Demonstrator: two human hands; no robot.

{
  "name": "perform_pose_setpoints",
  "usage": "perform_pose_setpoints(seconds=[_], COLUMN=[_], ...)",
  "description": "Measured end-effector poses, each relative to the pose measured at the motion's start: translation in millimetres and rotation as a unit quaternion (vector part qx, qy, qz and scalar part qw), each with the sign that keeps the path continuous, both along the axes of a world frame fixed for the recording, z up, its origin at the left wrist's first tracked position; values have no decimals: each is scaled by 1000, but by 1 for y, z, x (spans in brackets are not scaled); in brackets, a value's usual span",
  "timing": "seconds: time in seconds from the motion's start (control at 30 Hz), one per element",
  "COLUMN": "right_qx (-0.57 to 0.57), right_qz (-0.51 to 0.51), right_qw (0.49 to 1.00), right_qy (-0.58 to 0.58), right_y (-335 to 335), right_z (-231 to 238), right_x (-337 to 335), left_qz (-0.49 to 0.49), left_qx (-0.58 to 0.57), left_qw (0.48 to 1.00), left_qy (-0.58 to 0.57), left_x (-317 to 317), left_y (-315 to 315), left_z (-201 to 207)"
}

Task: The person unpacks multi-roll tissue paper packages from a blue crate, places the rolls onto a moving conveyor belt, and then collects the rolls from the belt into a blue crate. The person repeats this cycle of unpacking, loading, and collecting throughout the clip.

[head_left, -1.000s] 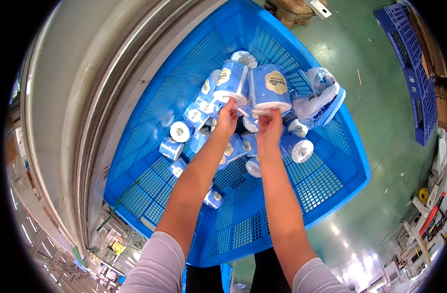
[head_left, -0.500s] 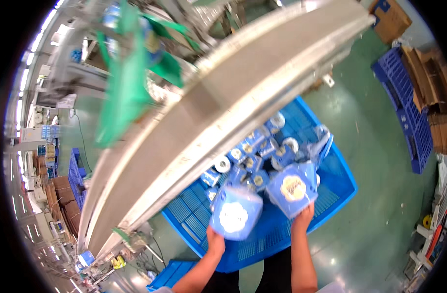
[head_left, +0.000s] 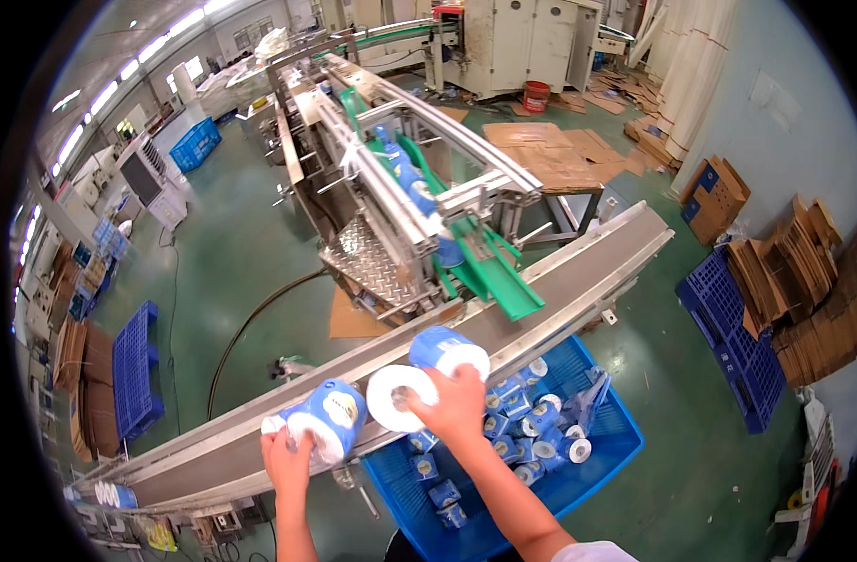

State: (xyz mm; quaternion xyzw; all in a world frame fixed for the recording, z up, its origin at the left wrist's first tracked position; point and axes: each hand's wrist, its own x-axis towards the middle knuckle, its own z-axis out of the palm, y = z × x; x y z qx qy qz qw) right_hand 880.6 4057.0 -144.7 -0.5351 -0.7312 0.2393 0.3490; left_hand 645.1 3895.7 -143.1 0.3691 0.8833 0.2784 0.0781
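Note:
My left hand (head_left: 288, 461) is closed on a blue-wrapped paper roll (head_left: 342, 408) above the conveyor belt, its white end facing me. Another white roll end peeks out just left of it, partly hidden by my fingers. Farther right, my right hand (head_left: 455, 405) grips a pair of rolls: a white-ended paper roll (head_left: 384, 405) with its core hole showing, and a blue-wrapped roll (head_left: 438, 345) beyond. Whether these rest on the belt (head_left: 578, 253) or hang just over it I cannot tell. Below my right forearm, a blue plastic basket (head_left: 625, 448) holds several smaller blue-wrapped rolls (head_left: 541, 419).
Beyond the belt stands a metal feeding machine with a green chute (head_left: 503, 281) carrying blue rolls. Another blue pack (head_left: 116, 495) lies at the belt's left end. Blue pallets (head_left: 728, 323) and flattened cardboard (head_left: 775, 262) are at the right; a blue pallet (head_left: 136, 370) stands left.
Both hands have moved up and left from over the basket to the conveyor, carrying the blue-wrapped rolls. The view has tilted up, showing more of the machine.

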Motion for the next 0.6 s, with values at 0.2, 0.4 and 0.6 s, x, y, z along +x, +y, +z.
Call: perform_pose_setpoints(seconds=[0.2, 0.4, 0.6], right_qx=[30, 83, -108], right_qz=[31, 158, 8], right_qw=[992, 983, 981], right_qy=[-121, 45, 162], right_y=[-29, -103, -158], right_z=[-44, -30, -223], right_x=[-126, -107, 33], left_qz=[83, -13, -355], left_qx=[-181, 62, 211], left_qw=[970, 969, 910], left_qy=[137, 237, 10], left_x=[-61, -51, 127], left_y=[12, -41, -68], left_z=[-23, 7, -68])
